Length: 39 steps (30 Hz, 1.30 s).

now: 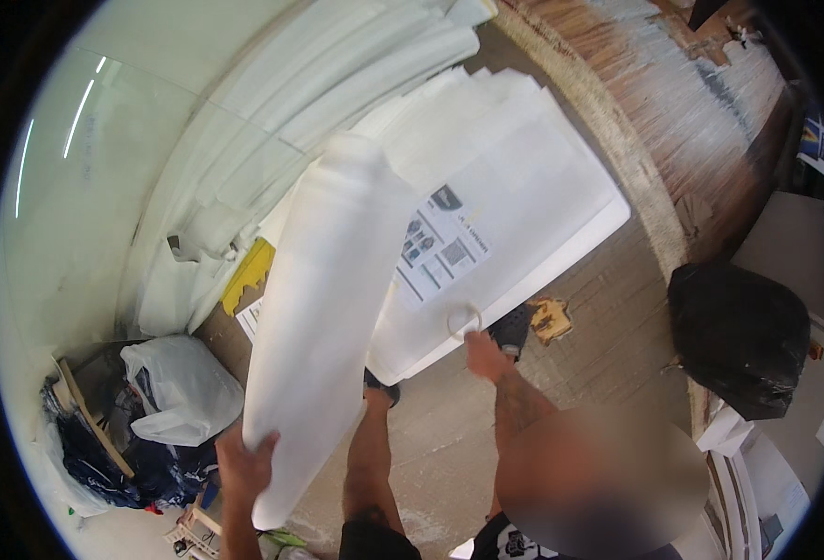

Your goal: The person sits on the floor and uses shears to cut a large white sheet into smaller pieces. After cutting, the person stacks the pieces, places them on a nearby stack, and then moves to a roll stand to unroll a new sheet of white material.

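Head view: The left hand (246, 462) grips the lower end of a white rolled sheet (323, 299) at its left edge. The roll's long axis runs from this hand upward and slightly right; its far end overlaps the stack of white sheets (566, 177) in view. The right hand (488, 356) is closed on a thin, pale ring-shaped band (448, 323), right of the roll and apart from it. The left fingers behind the roll are hidden; the band's material is indeterminate; blur obscures the lower right.
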Each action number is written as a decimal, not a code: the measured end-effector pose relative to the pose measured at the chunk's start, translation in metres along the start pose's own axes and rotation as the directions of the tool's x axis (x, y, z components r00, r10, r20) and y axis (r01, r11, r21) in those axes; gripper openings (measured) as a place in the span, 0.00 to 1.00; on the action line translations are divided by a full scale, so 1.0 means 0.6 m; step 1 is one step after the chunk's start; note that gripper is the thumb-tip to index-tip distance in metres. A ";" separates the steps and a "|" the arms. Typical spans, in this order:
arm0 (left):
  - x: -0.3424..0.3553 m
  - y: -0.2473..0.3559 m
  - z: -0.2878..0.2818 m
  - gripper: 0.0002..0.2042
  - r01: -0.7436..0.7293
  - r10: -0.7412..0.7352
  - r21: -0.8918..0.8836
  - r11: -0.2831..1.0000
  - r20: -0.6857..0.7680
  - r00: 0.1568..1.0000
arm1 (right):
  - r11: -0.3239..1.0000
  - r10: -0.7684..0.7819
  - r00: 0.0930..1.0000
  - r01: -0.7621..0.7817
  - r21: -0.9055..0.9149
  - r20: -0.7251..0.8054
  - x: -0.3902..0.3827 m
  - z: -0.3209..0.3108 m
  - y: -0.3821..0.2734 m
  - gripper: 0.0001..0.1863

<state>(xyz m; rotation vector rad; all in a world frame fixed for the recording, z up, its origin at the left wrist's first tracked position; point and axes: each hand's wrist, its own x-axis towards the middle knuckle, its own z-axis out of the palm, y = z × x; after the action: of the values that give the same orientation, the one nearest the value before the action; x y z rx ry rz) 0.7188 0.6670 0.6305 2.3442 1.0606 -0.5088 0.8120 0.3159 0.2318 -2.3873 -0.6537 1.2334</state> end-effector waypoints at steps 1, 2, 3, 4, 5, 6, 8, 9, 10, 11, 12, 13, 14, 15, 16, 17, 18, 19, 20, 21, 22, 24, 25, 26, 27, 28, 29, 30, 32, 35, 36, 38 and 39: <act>0.020 0.022 -0.013 0.12 -0.078 0.083 0.140 0.987 -0.026 0.996 | 0.988 -0.106 0.993 0.111 0.112 -0.044 -0.050 -0.006 0.010 0.07; 0.058 0.042 -0.026 0.13 -0.053 0.054 0.163 0.985 0.001 0.999 | 0.970 -0.216 0.974 0.223 0.100 -0.068 -0.100 -0.020 0.028 0.07; 0.081 0.066 -0.040 0.13 -0.035 0.037 0.157 0.987 -0.010 0.999 | 0.940 -0.324 0.942 0.331 0.083 -0.092 -0.148 -0.035 0.045 0.07; 0.106 0.089 -0.054 0.13 -0.072 0.073 0.070 0.995 -0.017 0.997 | 0.953 -0.300 0.953 0.301 -0.022 0.045 -0.202 -0.053 0.064 0.08; 0.131 0.114 -0.065 0.14 -0.110 0.111 0.108 0.988 -0.009 0.994 | 0.971 -0.205 0.977 0.210 0.112 -0.059 -0.254 -0.073 0.080 0.09; 0.149 0.137 -0.074 0.15 -0.152 0.152 0.087 0.985 0.014 0.988 | 0.973 -0.072 0.993 0.092 0.211 -0.098 -0.303 -0.091 0.093 0.10; 0.157 0.174 -0.065 0.15 -0.290 0.314 0.213 0.933 -0.094 0.945 | 0.948 0.137 0.981 -0.089 0.305 -0.139 -0.389 -0.125 0.112 0.11; 0.156 0.188 -0.049 0.15 -0.339 0.385 0.268 0.902 -0.141 0.912 | 0.954 0.112 0.978 -0.058 0.293 -0.173 -0.423 -0.144 0.124 0.12; 0.152 0.198 -0.021 0.14 -0.280 0.313 0.262 0.924 -0.093 0.945 | 0.955 0.125 0.979 -0.075 0.288 -0.160 -0.455 -0.160 0.133 0.13; 0.147 0.205 0.013 0.14 -0.291 0.325 0.258 0.921 -0.101 0.940 | 0.946 0.170 0.977 -0.125 0.299 -0.132 -0.480 -0.173 0.139 0.14; 0.143 0.211 0.062 0.14 -0.280 0.315 0.236 0.931 -0.128 0.940 | 0.949 0.161 0.977 -0.115 0.293 -0.139 -0.502 -0.183 0.143 0.14; 0.148 0.219 0.117 0.15 -0.324 0.373 0.236 0.916 -0.205 0.905 | 0.943 0.187 0.973 -0.140 0.301 -0.133 -0.517 -0.191 0.146 0.14; 0.148 0.225 0.177 0.16 -0.311 0.349 0.187 0.932 -0.226 0.910 | 0.926 0.244 0.963 -0.196 0.323 -0.114 -0.530 -0.196 0.147 0.14; 0.152 0.231 0.236 0.17 -0.322 0.359 0.215 0.922 -0.164 0.919 | 0.944 0.209 0.969 -0.164 0.285 -0.134 -0.537 -0.199 0.147 0.14; 0.155 0.237 0.294 0.18 -0.340 0.370 0.266 0.902 -0.068 0.927 | 0.952 0.205 0.968 -0.162 0.260 -0.147 -0.542 -0.201 0.146 0.14; 0.159 0.244 0.348 0.21 -0.298 0.276 0.294 0.908 0.114 0.954 | 0.941 0.271 0.957 -0.240 0.239 -0.107 -0.545 -0.201 0.142 0.14; 0.150 0.247 0.394 0.22 -0.307 0.281 0.187 0.933 0.155 0.947 | 0.947 0.220 0.966 -0.177 0.268 -0.137 -0.545 -0.200 0.138 0.14; 0.132 0.248 0.432 0.23 -0.293 0.265 0.097 0.951 0.229 0.937 | 0.934 0.239 0.964 -0.196 0.298 -0.116 -0.545 -0.200 0.132 0.14; 0.117 0.252 0.463 0.24 -0.343 0.315 0.084 0.936 0.240 0.918 | 0.921 0.259 0.961 -0.216 0.325 -0.093 -0.542 -0.202 0.124 0.14; 0.098 0.255 0.487 0.26 -0.353 0.297 0.111 0.929 0.346 0.890 | 0.920 0.244 0.965 -0.200 0.338 -0.095 -0.539 -0.206 0.115 0.15; 0.070 0.256 0.505 0.24 -0.445 0.416 0.066 0.893 0.252 0.874 | 0.918 0.230 0.968 -0.181 0.352 -0.101 -0.532 -0.213 0.105 0.16; 0.026 0.257 0.529 0.22 -0.394 0.407 -0.114 0.912 0.379 0.831 | 0.907 0.214 0.972 -0.161 0.389 -0.099 -0.516 -0.235 0.079 0.17; 0.007 0.254 0.538 0.21 -0.268 0.369 -0.267 0.926 0.478 0.797 | 0.899 0.209 0.974 -0.155 0.410 -0.089 -0.503 -0.249 0.065 0.17; -0.015 0.248 0.545 0.21 -0.155 0.287 -0.263 0.952 0.597 0.749 | 0.880 0.228 0.972 -0.183 0.439 -0.053 -0.492 -0.264 0.049 0.17; -0.042 0.239 0.550 0.21 -0.070 0.239 -0.276 0.959 0.646 0.725 | 0.868 0.219 0.975 -0.175 0.464 -0.041 -0.480 -0.280 0.032 0.17; -0.063 0.228 0.551 0.21 0.079 0.234 -0.390 0.917 0.687 0.688 | 0.847 0.225 0.974 -0.196 0.495 0.002 -0.465 -0.293 0.014 0.17; -0.084 0.215 0.548 0.22 0.240 0.206 -0.445 0.863 0.743 0.636 | 0.825 0.221 0.974 -0.216 0.522 0.052 -0.451 -0.302 -0.008 0.16; -0.104 0.202 0.542 0.22 0.316 0.211 -0.527 0.789 0.715 0.666 | 0.853 0.118 0.991 -0.134 0.504 0.063 -0.441 -0.306 -0.032 0.16; -0.137 0.180 0.522 0.24 0.483 0.159 -0.579 0.657 0.733 0.662 | 0.884 -0.079 0.993 0.031 0.466 0.084 -0.423 -0.305 -0.079 0.15; -0.158 0.136 0.471 0.25 0.729 0.032 -0.681 -0.078 0.729 0.684 | 0.877 -0.353 0.919 0.260 0.403 0.174 -0.405 -0.264 -0.169 0.13; -0.160 0.115 0.454 0.25 0.741 -0.050 -0.662 -0.114 0.749 0.661 | 0.884 -0.379 0.898 0.281 0.375 0.222 -0.403 -0.245 -0.201 0.12; -0.141 0.057 0.432 0.23 0.729 -0.183 -0.656 -0.195 0.754 0.630 | 0.874 -0.454 0.844 0.362 0.324 0.285 -0.380 -0.210 -0.263 0.12; -0.133 0.020 0.427 0.21 0.742 -0.206 -0.639 -0.200 0.768 0.606 | 0.867 -0.484 0.818 0.400 0.298 0.310 -0.360 -0.193 -0.293 0.12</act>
<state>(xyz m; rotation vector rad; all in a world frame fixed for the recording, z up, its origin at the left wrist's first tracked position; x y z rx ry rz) 0.6465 0.4632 0.4712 0.3401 1.4274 -0.2803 0.7581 0.3266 0.5286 -1.6874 -1.0600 1.4627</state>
